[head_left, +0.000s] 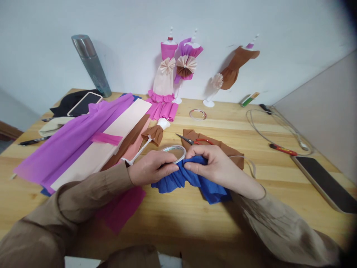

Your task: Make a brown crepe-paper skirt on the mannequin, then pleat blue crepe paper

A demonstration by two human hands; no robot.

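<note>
Between my hands is a gathered strip of blue crepe paper (pixel 169 182), its ruffled edge hanging down and a longer part trailing to the right. My left hand (pixel 150 167) is closed on its left end, thumb on top. With thumb and fingertips, my right hand (pixel 216 165) pinches the strip further right. A roll of tape (pixel 182 153) shows just behind the paper, beside both hands; whether the left fingers also grip it is hidden. Behind my right hand, scissors (pixel 192 141) with red handles lie on brown crepe paper (pixel 223 148).
A small stand wearing a brown skirt (pixel 153 134) lies on the wooden table (pixel 173 230). Purple crepe paper (pixel 75 137) and other sheets pile up at left. Dressed mini mannequins (pixel 164 78) and a tilted bottle (pixel 93 67) stand along the wall. At right are a phone (pixel 323 182) and a cable (pixel 255 128).
</note>
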